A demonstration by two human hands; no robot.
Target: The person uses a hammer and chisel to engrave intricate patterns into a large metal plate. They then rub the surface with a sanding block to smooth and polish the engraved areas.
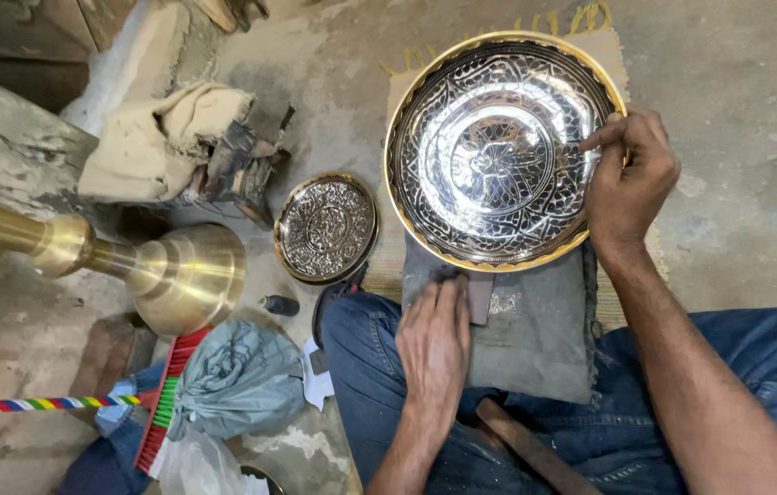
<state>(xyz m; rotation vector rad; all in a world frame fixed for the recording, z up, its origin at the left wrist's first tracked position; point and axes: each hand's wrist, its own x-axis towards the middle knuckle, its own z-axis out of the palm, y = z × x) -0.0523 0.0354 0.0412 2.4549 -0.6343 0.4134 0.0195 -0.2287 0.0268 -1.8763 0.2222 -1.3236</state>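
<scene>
Two hands work at one large engraved brass plate (pixel 496 147), which stands tilted on a grey cloth pad (pixel 535 330) laid across the person's lap. The right hand (pixel 628 179) is at the plate's right rim, fingers pinched closed with the fingertips against the engraved face; whether a small tool sits in the pinch cannot be told. The left hand (pixel 434 344) lies flat and open, palm down, on the pad just below the plate's lower rim, its fingertips touching a dark flat block (pixel 478 295) there; it grips nothing. A smaller engraved plate (pixel 326 227) leans just left of the large plate, on the floor. Further left of the large plate lies a brass vessel (pixel 182 275) with a long neck. Above that vessel, a beige cloth (pixel 154 137) is bundled. Below the vessel lie a red brush (pixel 171 394) with a striped handle and a grey-blue bag (pixel 237 376).
</scene>
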